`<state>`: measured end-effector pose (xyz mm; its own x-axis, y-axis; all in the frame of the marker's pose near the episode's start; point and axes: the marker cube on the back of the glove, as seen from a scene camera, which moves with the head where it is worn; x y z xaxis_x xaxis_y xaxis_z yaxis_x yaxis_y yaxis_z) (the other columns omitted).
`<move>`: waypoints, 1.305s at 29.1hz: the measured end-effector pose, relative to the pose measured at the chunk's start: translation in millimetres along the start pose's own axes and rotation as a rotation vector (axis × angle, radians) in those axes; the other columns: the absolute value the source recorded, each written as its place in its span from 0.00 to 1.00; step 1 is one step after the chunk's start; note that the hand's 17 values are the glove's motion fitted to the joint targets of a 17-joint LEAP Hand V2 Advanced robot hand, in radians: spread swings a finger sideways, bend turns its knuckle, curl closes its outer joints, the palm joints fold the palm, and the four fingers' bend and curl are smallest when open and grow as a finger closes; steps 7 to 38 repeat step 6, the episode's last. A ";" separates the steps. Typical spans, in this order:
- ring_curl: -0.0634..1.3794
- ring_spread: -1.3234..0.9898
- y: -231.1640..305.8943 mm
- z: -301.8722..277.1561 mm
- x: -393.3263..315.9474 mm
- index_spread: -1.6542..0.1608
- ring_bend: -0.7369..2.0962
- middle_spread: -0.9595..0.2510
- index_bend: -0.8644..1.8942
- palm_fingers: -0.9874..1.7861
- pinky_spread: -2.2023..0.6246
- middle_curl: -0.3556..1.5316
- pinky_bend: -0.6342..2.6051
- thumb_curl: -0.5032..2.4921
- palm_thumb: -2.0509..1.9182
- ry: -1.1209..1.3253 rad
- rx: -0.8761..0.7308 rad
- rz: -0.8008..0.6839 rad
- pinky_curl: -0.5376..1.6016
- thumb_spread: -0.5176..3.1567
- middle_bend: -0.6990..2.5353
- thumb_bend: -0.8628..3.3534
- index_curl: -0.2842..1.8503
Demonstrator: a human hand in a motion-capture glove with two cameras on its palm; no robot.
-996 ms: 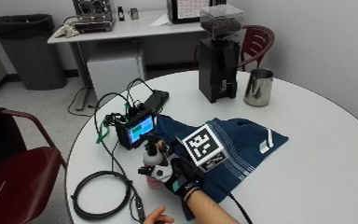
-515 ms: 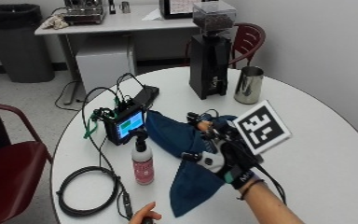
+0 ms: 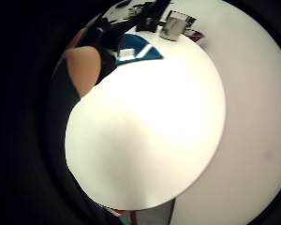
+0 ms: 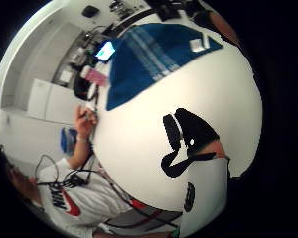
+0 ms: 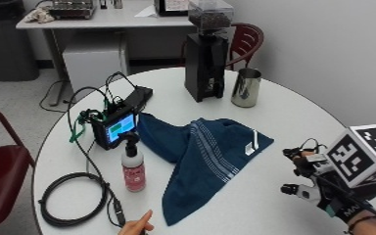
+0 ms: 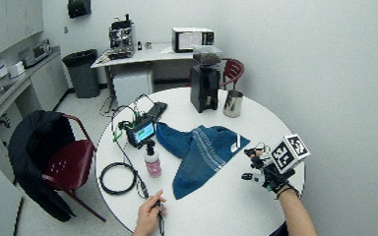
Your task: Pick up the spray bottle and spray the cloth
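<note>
Outside view: right hand (image 5: pixel 331 188), fingers relaxed and empty, must reach left past cloth (image 5: pixel 201 161) to grasp spray bottle (image 5: pixel 133 166).

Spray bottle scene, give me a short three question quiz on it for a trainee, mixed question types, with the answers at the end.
1. True or false: the gloved right hand is gripping the spray bottle.
2. Multiple choice: what lies directly beside the spray bottle, toward the hand? A) a red plate B) the blue cloth C) a laptop
3. Fill in: the steel pitcher stands next to the black ______.

Key
1. False. The hand is off near the table's edge, apart from the bottle, which stands upright by the small screen.
2. B.
3. Coffee grinder.
</note>
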<state>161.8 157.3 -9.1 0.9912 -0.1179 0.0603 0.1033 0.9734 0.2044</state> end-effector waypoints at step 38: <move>0.27 0.57 7.8 0.6 18.3 0.71 0.36 0.75 0.37 0.57 0.84 0.40 0.33 0.31 0.72 -0.021 0.002 0.082 0.42 0.43 0.28 0.20 0.24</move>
